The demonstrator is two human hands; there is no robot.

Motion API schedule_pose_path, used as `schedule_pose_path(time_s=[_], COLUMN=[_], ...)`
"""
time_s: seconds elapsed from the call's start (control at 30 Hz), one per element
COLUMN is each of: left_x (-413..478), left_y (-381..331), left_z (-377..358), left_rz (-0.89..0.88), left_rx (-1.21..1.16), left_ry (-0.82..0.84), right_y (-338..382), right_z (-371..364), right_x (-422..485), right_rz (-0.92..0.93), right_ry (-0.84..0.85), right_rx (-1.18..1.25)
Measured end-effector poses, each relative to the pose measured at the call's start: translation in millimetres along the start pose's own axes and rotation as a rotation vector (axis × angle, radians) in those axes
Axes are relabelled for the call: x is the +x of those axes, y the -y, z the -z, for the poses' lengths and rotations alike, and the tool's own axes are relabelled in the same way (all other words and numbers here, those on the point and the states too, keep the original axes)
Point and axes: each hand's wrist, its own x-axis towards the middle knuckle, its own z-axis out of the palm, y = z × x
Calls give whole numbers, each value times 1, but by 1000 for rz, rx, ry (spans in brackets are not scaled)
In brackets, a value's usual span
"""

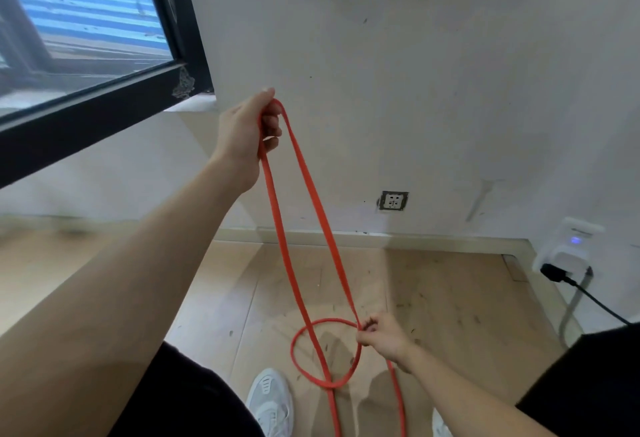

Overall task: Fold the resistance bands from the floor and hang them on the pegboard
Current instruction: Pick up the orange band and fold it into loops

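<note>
Orange band (304, 228) hangs stretched between our hands: our left hand (247, 131) grips its top fold, raised toward the wall, and our right hand (382, 336) pinches it lower, beside a loop.

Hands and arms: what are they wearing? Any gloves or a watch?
No gloves, rings or watch show on the left hand or the right hand. Both forearms are bare right up to the picture's edge, with no sleeves over them.
</note>
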Motion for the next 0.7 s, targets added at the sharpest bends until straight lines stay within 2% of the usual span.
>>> schedule_pose_path(time_s=[0.2,0.37,0.53,0.7], left_x=[4,11,13,19], left_y=[18,41,50,60], left_z=[10,21,23,27], left_rz=[-31,17,68,42], left_rx=[191,366,422,562], left_ry=[23,-26,-2,-14], right_y=[29,75,121,156], right_z=[0,48,94,133], right_x=[6,13,13,8], right_rz=[-79,-1,146,344], right_ry=[-77,-41,-23,-103], right_rx=[305,317,245,-74])
